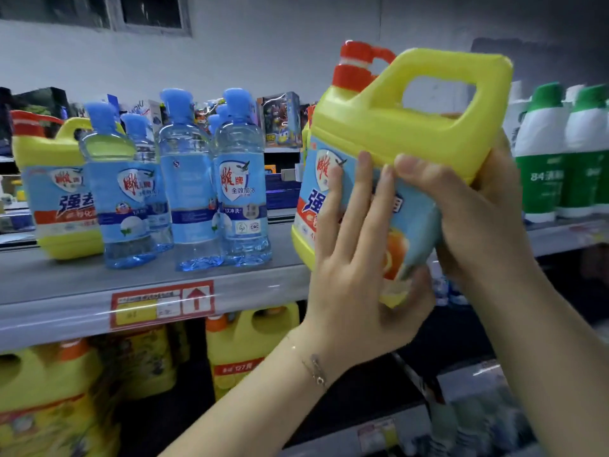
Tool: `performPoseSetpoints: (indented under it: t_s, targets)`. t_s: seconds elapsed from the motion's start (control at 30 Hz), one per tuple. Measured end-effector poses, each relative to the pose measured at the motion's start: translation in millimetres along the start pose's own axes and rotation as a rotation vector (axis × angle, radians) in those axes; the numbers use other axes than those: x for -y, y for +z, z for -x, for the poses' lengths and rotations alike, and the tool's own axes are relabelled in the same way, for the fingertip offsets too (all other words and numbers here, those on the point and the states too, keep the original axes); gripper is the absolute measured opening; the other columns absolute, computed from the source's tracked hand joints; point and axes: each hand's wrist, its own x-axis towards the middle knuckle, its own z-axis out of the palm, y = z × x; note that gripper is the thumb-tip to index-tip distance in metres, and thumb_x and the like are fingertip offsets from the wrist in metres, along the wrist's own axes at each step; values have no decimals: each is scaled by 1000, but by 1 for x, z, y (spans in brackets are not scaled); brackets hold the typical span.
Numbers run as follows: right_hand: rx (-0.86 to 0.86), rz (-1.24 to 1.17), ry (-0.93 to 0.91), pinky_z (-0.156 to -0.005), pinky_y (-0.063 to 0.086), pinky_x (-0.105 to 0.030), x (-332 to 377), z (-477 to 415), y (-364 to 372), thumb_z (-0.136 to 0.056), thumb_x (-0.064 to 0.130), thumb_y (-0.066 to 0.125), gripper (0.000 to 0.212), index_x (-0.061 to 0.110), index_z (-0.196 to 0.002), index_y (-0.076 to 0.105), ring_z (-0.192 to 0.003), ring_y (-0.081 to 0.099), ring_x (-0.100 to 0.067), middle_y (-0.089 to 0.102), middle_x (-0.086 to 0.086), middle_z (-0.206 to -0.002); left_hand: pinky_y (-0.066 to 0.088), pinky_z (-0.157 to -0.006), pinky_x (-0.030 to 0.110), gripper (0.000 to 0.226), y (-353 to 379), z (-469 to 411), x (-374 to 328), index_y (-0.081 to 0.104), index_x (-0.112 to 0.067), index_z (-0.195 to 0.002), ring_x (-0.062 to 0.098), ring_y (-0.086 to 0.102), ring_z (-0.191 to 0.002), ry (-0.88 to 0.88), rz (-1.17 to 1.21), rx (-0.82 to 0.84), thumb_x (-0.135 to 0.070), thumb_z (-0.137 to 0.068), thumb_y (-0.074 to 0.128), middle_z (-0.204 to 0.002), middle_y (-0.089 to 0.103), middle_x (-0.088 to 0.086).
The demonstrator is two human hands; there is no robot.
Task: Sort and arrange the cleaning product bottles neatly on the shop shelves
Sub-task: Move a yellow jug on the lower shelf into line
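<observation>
I hold a big yellow detergent jug (405,123) with a red cap and a blue label, tilted, just above the front of the grey top shelf (66,291). My left hand (356,268) presses flat against the label and cups the jug's bottom corner. My right hand (474,212) grips the jug's right side, thumb across the front. On the shelf to the left stand several clear blue bottles (242,192) with blue caps, and a second yellow jug (57,192) behind them at the far left.
White bottles with green caps and green labels (540,159) stand at the shelf's right end. A red and yellow price tag (161,303) sits on the shelf edge. More yellow jugs (244,344) fill the shelf below. Toy boxes (280,118) stand behind.
</observation>
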Motion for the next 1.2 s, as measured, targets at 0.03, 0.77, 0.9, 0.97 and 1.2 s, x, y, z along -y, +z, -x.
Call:
performPoseSetpoints:
  t_s: [0.03,0.77,0.9,0.97,1.2]
  targets:
    - [-20,-41,-19,-76,58,-48,-1,4,-5,-70,15,75,57,-6,-116,49,-94,68,-37,65,-23,-108,28,-113,56,58,-7,5,6,39,6,-135,42,24,-143,4,67,23,-15,-85,59,-148,30,25]
    - [397,257,457,-69,54,-16,-76,138,-127,-54,49,86,77,32,-122,53,-85,67,2,70,23,-95,58,-75,29,63,-14,173,26,57,-5,-113,17,71,-97,-1198,833,554,28,-61,71,-101,76,2]
    - [581,493,602,-72,50,-11,-101,143,-157,-54,36,89,94,35,-133,39,-95,63,3,62,26,-101,56,-87,34,76,8,199,38,60,-18,-122,23,63,-115,-1194,677,457,2,-55,90,-122,67,5]
    - [577,542,602,-80,50,-14,-115,134,-159,-57,31,84,94,23,-136,34,-104,60,1,59,25,-110,54,-87,27,72,17,204,42,58,-24,-122,19,60,-118,-1176,643,414,1,-60,87,-127,62,7]
    - [465,415,675,-94,52,-35,-174,109,-153,-59,26,80,93,29,-137,29,-111,60,-5,61,13,-117,52,-85,18,74,57,215,74,51,-12,-133,3,62,-110,-1265,558,294,8,-68,80,-128,62,4]
